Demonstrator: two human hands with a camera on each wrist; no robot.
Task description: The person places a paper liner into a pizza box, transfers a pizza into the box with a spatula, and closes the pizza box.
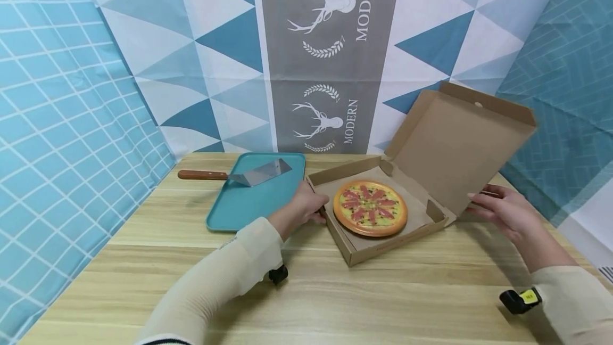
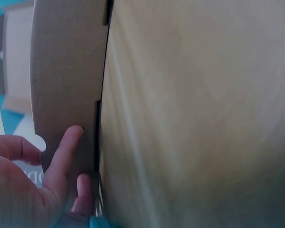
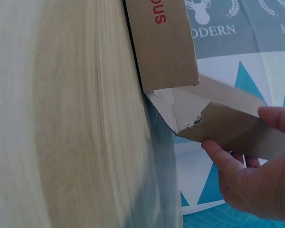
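Note:
A cardboard pizza box [image 1: 397, 244] lies on the table with its lid [image 1: 462, 145] raised and leaning back to the right. Inside sits a round pizza [image 1: 370, 208] with red slices on top. At the box's left wall, my left hand [image 1: 306, 204] grips the edge; in the left wrist view its thumb goes over the notched rim and the fingers [image 2: 61, 156] press the outer wall. My right hand [image 1: 510, 214] pinches the lid's near side; the right wrist view shows the lid's side flap [image 3: 232, 128] between thumb and fingers.
Left of the box lies a teal tray [image 1: 256, 206]. Across it rests a metal pizza server [image 1: 261, 173], its wooden handle [image 1: 203, 174] reaching past the tray's left edge. A patterned backdrop [image 1: 325, 68] stands behind the wooden table [image 1: 335, 302].

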